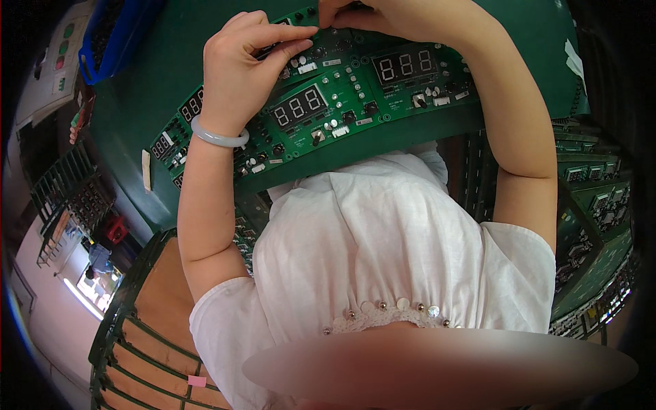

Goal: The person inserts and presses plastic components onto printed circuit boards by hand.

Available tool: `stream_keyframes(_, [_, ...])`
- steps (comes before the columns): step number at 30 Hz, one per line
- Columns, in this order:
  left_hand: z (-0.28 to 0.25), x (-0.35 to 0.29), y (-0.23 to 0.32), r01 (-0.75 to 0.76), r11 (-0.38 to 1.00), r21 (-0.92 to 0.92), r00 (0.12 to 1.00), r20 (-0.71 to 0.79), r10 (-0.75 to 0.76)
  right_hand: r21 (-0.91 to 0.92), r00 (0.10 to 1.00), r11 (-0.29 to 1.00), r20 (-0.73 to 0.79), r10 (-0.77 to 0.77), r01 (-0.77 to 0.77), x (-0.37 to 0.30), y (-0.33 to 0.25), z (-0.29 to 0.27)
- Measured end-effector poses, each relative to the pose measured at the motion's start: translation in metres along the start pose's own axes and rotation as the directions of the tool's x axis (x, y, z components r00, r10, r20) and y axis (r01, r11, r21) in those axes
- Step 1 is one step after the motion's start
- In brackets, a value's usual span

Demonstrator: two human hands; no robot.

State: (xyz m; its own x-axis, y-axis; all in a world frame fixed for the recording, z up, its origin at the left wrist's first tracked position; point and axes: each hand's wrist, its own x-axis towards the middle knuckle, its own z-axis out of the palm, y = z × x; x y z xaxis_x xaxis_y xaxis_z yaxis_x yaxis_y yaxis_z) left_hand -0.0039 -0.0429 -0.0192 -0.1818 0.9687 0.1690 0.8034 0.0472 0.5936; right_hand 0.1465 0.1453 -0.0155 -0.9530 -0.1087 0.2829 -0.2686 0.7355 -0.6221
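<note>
Green circuit boards with three-digit displays lie in a joined panel under my hands; one circuit board (331,102) sits in front, another circuit board (417,75) to its right. My left hand (249,58), with a pale bangle (219,133) on its wrist, is over the far boards. Its thumb and index finger reach right and nearly meet in a pinch; whatever is between them is too small to make out. Close beside those fingertips is my right hand (383,17), fingers bent together and partly cut off by the upper edge. What it grips is hidden.
The boards rest on a green tabletop (123,137). A blue bin (113,41) stands at the far left. Racks of boards (594,198) line the right side. A small pale strip (146,171) lies left of the panel. Brown-panelled green framing (164,301) is at lower left.
</note>
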Motion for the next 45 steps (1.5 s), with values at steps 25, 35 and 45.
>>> stream_keyframes(25, [-0.030, 0.005, 0.008, -0.483, 0.781, 0.395, 0.868, 0.332, 0.369, -0.073, 0.999, 0.997, -0.026, -0.023, 0.021, -0.002, -0.003, -0.002])
stream_keyframes(35, [-0.035, 0.005, -0.004, -0.425, 0.872, 0.242, 0.885, 0.311, 0.345, -0.099, 0.998, 0.994, -0.030, -0.047, 0.044, -0.001, -0.002, -0.001])
stream_keyframes(45, [-0.023, 0.030, 0.019, -0.460, 0.865, 0.202, 0.872, 0.286, 0.397, 0.029, 0.996, 1.000, -0.088, 0.004, -0.001, -0.010, -0.002, -0.009])
